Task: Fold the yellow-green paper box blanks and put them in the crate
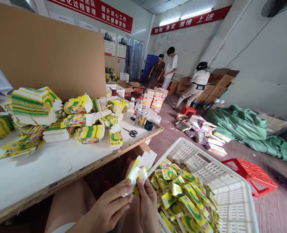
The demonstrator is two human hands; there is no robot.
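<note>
Between my hands, above my lap, is a small yellow and white carton point(135, 168) with its white end flaps standing up. My left hand point(113, 199) grips its left side with bent fingers. On the right side my right hand point(148, 199) pinches it, thumb uppermost. A pale, shiny round thing point(142, 173) lies against the carton near my right thumb; its kind I cannot make out. Close by on the right stands a white plastic basket point(235, 197), which holds many closed yellow and green cartons point(182, 197).
On the white table point(48, 165) are stacks of flat cartons point(32, 105), scissors point(131, 132), bottles point(139, 103) and a dark mug point(149, 125). A red stool point(251, 174) stands beyond the basket. Boxes point(201, 132) and green cloth point(240, 126) lie on the floor. Several people point(171, 66) are farther back.
</note>
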